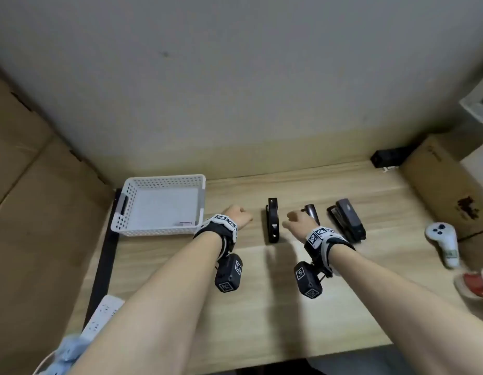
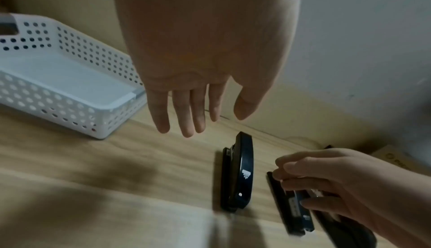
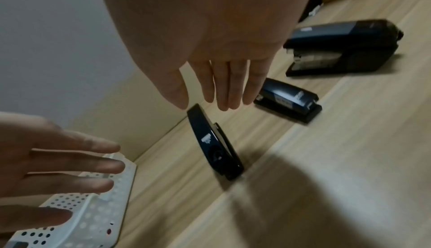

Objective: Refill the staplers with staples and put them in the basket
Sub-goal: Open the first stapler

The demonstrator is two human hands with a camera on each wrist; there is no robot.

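Both hands (image 1: 239,215) (image 1: 297,221) empty above slim stapler (image 1: 272,220), basket (image 1: 126,201) left

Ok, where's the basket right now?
In the head view the white basket sits far left on the desk, just beyond the left hand.

R hand (image 3: 210,63) hovers fingers straight over slim black stapler (image 3: 213,145) on tabletop (image 3: 326,159). Two more staplers beyond it: small (image 3: 289,102), then large (image 3: 342,47). L hand (image 3: 46,169) spread over white basket (image 3: 93,215), left of slim stapler.
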